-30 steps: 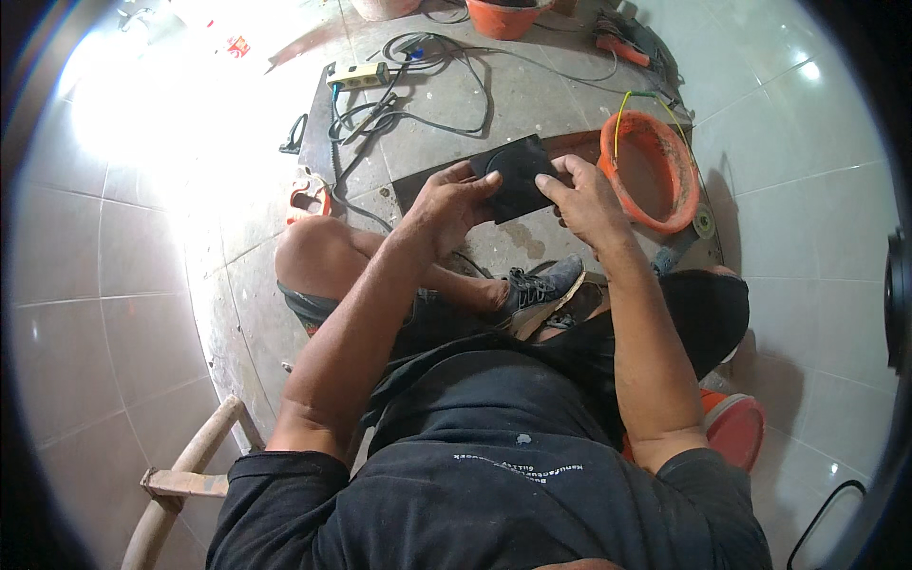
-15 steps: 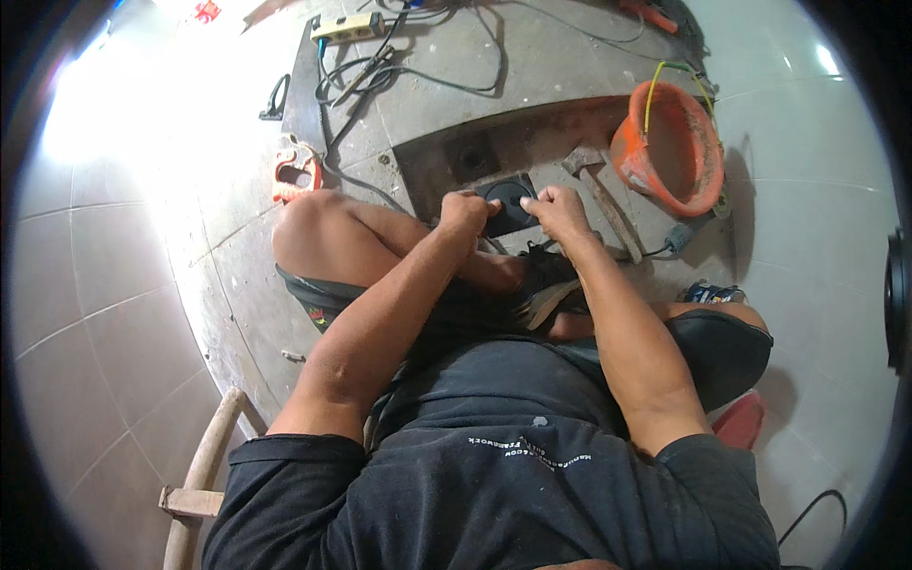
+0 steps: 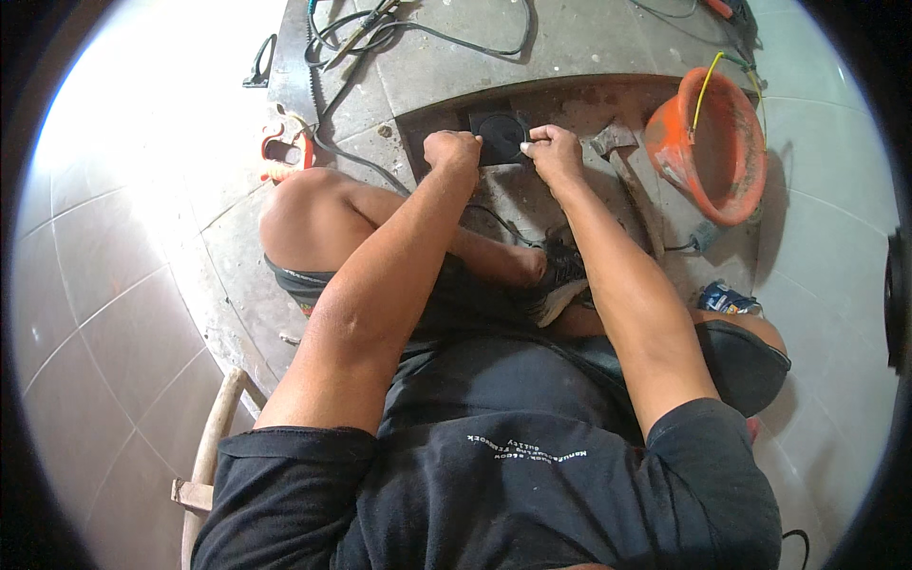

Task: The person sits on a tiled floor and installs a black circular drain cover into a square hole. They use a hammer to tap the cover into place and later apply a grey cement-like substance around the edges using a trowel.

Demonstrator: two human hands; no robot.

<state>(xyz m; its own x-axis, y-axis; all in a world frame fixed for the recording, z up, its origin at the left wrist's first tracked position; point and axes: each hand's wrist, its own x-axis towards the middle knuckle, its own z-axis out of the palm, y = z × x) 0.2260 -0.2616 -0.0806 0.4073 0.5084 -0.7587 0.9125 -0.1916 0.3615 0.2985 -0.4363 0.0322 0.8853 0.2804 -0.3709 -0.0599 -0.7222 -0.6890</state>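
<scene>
A black square floor drain cover (image 3: 501, 139) with a round centre is held level between my two hands, over the sunken strip (image 3: 432, 133) in the tiled floor. My left hand (image 3: 453, 152) pinches its left edge, thumb toward the plate. On the opposite edge, the thumb and fingers of my right hand (image 3: 555, 156) grip the rim. Whether the cover touches the floor beneath, I cannot tell. The round drain hole is hidden. Just right of my right hand lies a hatchet (image 3: 617, 140) with a wooden handle.
An orange bucket (image 3: 671, 138) with a yellow handle stands at the right, by the tiled wall. To the left lies a handsaw (image 3: 297, 76) with an orange grip. Dark cables (image 3: 456, 40) loop across the far floor. Wooden framing (image 3: 211, 446) is at lower left.
Both hands have carried the drain cover forward, off its spot nearer my foot and over where the round drain hole showed. The whole view has also shifted.
</scene>
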